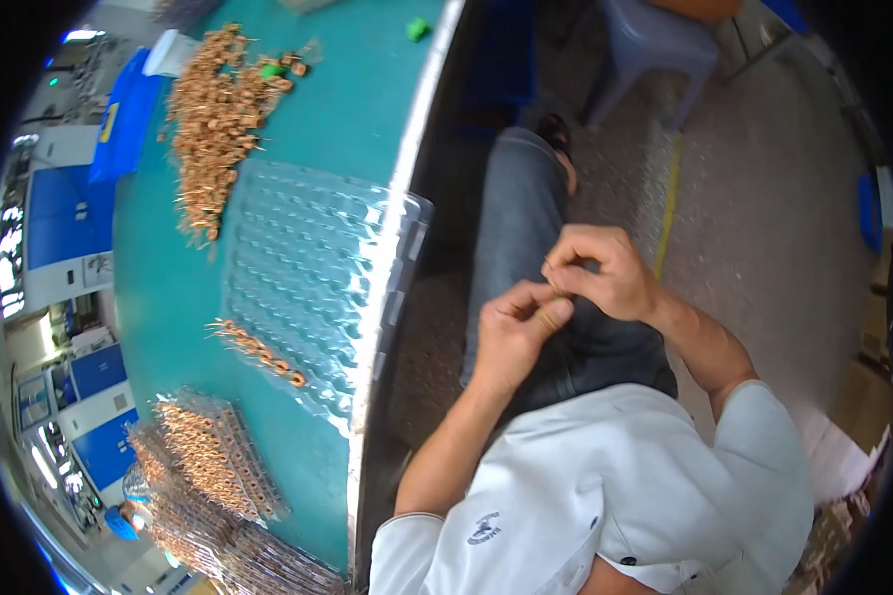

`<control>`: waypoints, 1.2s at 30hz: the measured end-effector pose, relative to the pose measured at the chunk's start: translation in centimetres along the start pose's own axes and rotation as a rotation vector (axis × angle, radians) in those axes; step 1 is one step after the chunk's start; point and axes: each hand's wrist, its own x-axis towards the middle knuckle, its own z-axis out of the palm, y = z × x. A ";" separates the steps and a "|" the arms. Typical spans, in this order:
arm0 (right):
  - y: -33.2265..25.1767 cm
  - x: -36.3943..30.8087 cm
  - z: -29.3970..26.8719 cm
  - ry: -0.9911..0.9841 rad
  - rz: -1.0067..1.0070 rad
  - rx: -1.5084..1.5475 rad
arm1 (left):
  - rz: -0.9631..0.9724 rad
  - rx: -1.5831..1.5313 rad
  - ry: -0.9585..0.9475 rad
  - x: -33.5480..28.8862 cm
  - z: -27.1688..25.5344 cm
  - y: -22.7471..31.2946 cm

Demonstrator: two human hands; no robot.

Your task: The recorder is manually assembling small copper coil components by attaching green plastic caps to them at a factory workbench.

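Above my lap, my left hand (514, 332) and my right hand (610, 273) meet at the fingertips. The left thumb and forefinger are pinched together, with a thin copper-coloured piece (550, 319) just showing between them. My right fingers are also closed in a pinch right beside it; what they grip is hidden. On the green table to my left lies a clear plastic tray (303, 248) with rows of hollows. A short row of copper wire coils (258, 349) with thin leads rests on its near left part. Farther back is a large heap of similar coils (208, 119).
Stacked clear trays full of coils (213, 456) stand at the table's near left. A blue bin (121, 117) and a white container (171, 54) are beyond the heap. The table's metal edge (422, 129) runs beside my legs. A plastic stool (655, 45) stands on the floor ahead.
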 end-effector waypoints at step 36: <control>2.2 38.4 12.5 0.190 -0.554 -0.856 | 0.392 0.695 0.984 -6.2 -34.5 18.1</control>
